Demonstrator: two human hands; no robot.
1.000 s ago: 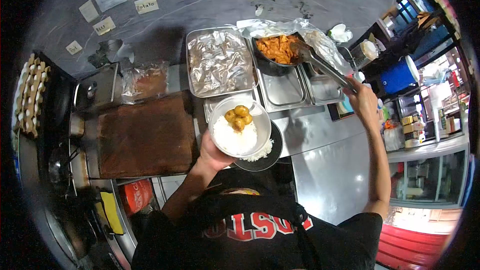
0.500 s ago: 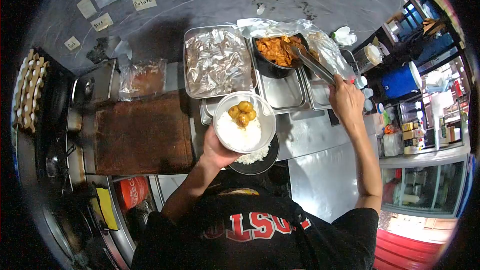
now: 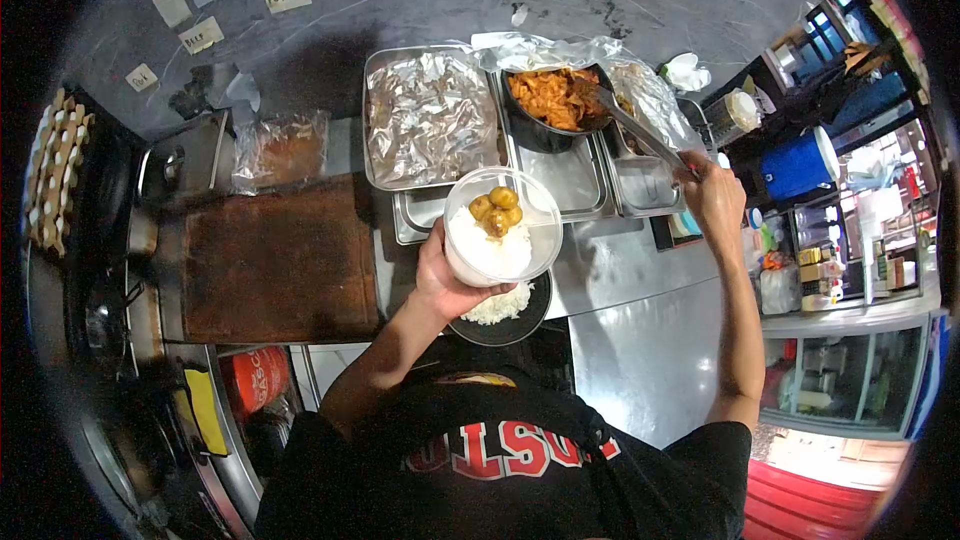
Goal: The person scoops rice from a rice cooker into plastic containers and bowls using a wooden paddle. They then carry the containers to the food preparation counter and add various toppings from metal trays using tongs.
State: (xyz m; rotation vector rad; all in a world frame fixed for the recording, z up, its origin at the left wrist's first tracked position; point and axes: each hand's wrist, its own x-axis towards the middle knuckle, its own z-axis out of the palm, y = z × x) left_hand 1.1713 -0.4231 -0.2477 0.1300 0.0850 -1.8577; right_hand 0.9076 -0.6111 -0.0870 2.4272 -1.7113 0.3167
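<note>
My left hand [image 3: 447,278] is wrapped round a clear plastic bowl [image 3: 541,238], held above the counter and tilted toward me. White rice [image 3: 492,255] lies in it, topped by several small round golden-brown pieces [image 3: 499,210] that look like baby potatoes. Closed on the handle of metal tongs [image 3: 648,134], my right hand [image 3: 716,202] is out to the right. The dark tips of the tongs are at the right side of a black pot [image 3: 546,138], among reddish-orange sliced food [image 3: 548,97]. Below the bowl, a dark round pan [image 3: 541,318] with more rice is partly hidden.
A foil-covered tray [image 3: 432,120] stands left of the pot, and steel pans [image 3: 568,186] sit in front of it. At left are a brown board [image 3: 280,260] and a plastic bag [image 3: 282,152]. Egg trays [image 3: 58,175] stand at the far left.
My left hand has brought the bowl slightly right and up. My right hand has shifted a little right, and the tongs lie lower across the pot's right rim.
</note>
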